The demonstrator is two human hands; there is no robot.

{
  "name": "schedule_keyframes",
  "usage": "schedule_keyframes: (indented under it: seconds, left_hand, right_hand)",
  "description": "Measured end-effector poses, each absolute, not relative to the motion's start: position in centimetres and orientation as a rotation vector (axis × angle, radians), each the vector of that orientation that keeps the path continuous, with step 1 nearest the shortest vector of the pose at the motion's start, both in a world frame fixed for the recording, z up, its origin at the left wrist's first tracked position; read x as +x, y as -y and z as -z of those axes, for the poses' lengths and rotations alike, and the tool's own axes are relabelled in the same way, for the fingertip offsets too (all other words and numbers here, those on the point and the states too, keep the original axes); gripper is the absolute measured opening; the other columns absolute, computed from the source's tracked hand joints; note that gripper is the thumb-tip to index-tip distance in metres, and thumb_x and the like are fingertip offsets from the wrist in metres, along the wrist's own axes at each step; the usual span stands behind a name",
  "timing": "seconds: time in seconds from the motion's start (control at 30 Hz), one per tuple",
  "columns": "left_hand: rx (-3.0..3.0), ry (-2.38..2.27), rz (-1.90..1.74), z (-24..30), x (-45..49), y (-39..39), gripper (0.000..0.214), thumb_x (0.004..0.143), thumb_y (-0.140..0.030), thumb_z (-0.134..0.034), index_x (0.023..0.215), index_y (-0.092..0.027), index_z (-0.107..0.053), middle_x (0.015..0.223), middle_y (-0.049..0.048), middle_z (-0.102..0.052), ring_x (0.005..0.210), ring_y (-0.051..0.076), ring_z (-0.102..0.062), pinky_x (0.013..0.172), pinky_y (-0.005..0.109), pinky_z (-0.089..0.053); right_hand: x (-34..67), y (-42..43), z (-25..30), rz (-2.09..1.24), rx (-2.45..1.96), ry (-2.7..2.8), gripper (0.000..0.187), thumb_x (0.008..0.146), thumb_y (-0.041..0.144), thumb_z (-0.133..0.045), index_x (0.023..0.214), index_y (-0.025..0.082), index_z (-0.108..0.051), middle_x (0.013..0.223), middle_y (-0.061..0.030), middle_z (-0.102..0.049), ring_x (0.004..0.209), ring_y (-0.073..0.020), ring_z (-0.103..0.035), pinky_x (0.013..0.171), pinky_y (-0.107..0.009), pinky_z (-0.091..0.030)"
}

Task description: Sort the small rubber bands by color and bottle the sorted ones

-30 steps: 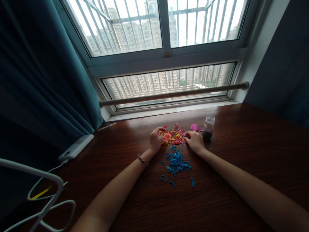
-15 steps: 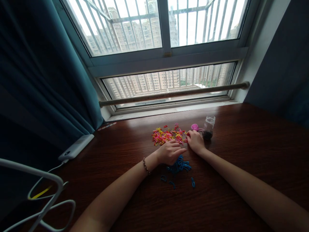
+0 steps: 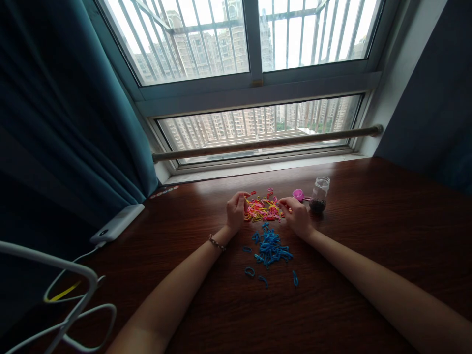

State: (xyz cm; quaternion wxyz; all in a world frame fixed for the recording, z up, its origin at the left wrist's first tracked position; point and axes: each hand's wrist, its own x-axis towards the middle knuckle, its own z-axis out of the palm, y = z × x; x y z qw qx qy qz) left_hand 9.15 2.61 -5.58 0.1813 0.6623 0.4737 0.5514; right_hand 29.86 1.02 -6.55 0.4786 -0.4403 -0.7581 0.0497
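A pile of small red, pink and yellow elastic hair ties (image 3: 261,209) lies on the table between my hands. My left hand (image 3: 236,209) rests at its left edge, fingers curled inward over the ties; whatever they grip is hidden. At the right edge, the thumb and fingers of my right hand (image 3: 295,214) are pinched together, touching the ties, and what is in them is too small to make out. Nearer to me sits a heap of blue hair ties (image 3: 272,247). A few loose ones, including a blue hair tie (image 3: 295,279), lie around it.
Behind my right hand stand a clear jar (image 3: 319,195) with dark contents and a pink scoop (image 3: 298,195). A white power bank (image 3: 118,223) with a cable lies at the left by the curtain (image 3: 121,118). The window bar (image 3: 269,144) runs beyond the brown table (image 3: 350,305).
My left hand has moved from above the blue heap, back and left to the mixed pile, uncovering the blue ties. My right hand has stayed near the pile's right edge, its fingers shifting slightly left.
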Motion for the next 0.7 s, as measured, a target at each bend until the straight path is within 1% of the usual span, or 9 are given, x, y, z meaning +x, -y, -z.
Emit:
schedule_keyframes:
  seconds: [0.07,0.1,0.17,0.23,0.3,0.4,0.47,0.6,0.7]
  left_hand:
    - [1.827,-1.561,-1.563,5.9,8.2,-3.9,0.033,0.086,-0.037,-0.031,0.087,-0.016,-0.056,0.053,-0.002,-0.047,0.046,0.011,-0.045,0.048,0.022,-0.038]
    - [1.848,-1.693,-1.53,6.2,7.7,-4.4,0.029,0.085,-0.035,-0.034,0.087,-0.016,-0.056,0.059,-0.0002,-0.052,0.052,0.012,-0.049,0.052,0.023,-0.041]
    - [1.95,-1.95,-1.426,6.8,6.9,-5.4,0.023,0.08,-0.031,-0.042,0.09,-0.016,-0.057,0.075,0.005,-0.059,0.069,0.017,-0.055,0.066,0.03,-0.044]
    - [2.066,-2.125,-1.294,7.4,6.4,-6.0,0.024,0.076,-0.028,-0.048,0.094,-0.014,-0.057,0.091,0.0102,-0.059,0.088,0.023,-0.054,0.08,0.036,-0.042]
    - [2.168,-2.147,-1.146,8.0,6.3,-6.3,0.028,0.075,-0.028,-0.05,0.097,-0.012,-0.056,0.099,0.0127,-0.058,0.096,0.025,-0.051,0.086,0.038,-0.04]
    - [2.276,-1.971,-0.98,8.4,6.5,-6.3,0.026,0.079,-0.029,-0.046,0.097,-0.013,-0.057,0.099,0.0111,-0.059,0.096,0.022,-0.052,0.087,0.036,-0.041]
    - [2.289,-1.862,-0.964,8.4,6.6,-6.2,0.026,0.082,-0.028,-0.044,0.098,-0.014,-0.057,0.099,0.01,-0.06,0.095,0.02,-0.054,0.085,0.034,-0.042]
    - [2.223,-1.752,-1.031,8.1,6.6,-6.1,0.027,0.083,-0.029,-0.042,0.1,-0.015,-0.058,0.099,0.0094,-0.062,0.092,0.02,-0.057,0.082,0.033,-0.044]
    - [2.153,-1.666,-1.114,8.0,6.6,-6.2,0.028,0.084,-0.032,-0.041,0.096,-0.017,-0.06,0.093,0.0072,-0.065,0.085,0.02,-0.06,0.077,0.031,-0.046]
  right_hand:
    - [29.4,-0.1,6.1,-0.082,-0.925,1.963,0.016,0.085,0.022,-0.042,0.082,0.017,-0.056,0.077,-0.006,-0.059,0.075,-0.0175,-0.051,0.07,-0.03,-0.04]
    - [29.1,0.4,5.9,-0.057,-0.832,2.057,0.016,0.086,0.021,-0.041,0.083,0.018,-0.056,0.076,-0.0061,-0.059,0.076,-0.0174,-0.051,0.071,-0.03,-0.04]
    - [28.6,1.2,5.7,-0.015,-0.635,2.267,0.016,0.086,0.02,-0.041,0.086,0.018,-0.056,0.077,-0.0062,-0.06,0.076,-0.0171,-0.052,0.071,-0.03,-0.041]
    - [28.3,1.6,5.7,-0.009,-0.527,2.382,0.018,0.086,0.019,-0.039,0.092,0.018,-0.056,0.08,-0.0072,-0.061,0.077,-0.017,-0.053,0.071,-0.029,-0.042]
    - [28.3,1.4,5.8,-0.06,-0.561,2.356,0.021,0.086,0.016,-0.038,0.099,0.016,-0.054,0.084,-0.0083,-0.062,0.081,-0.0173,-0.054,0.072,-0.03,-0.044]
    - [28.6,0.7,6.2,-0.195,-0.696,2.241,0.028,0.083,0.009,-0.04,0.107,0.016,-0.05,0.086,-0.0073,-0.062,0.085,-0.0175,-0.055,0.076,-0.031,-0.044]
    - [28.8,0.4,6.3,-0.267,-0.742,2.227,0.031,0.081,0.007,-0.042,0.109,0.017,-0.05,0.085,-0.0062,-0.063,0.084,-0.0168,-0.056,0.076,-0.03,-0.045]
    - [28.8,0.4,6.2,-0.335,-0.693,2.33,0.03,0.075,0.003,-0.044,0.099,0.017,-0.056,0.084,-0.0054,-0.064,0.085,-0.0164,-0.056,0.077,-0.029,-0.045]
    - [28.8,0.4,6.2,-0.545,-0.625,2.334,0.027,0.075,0.002,-0.043,0.092,0.018,-0.058,0.079,-0.0024,-0.065,0.08,-0.0145,-0.057,0.075,-0.028,-0.045]
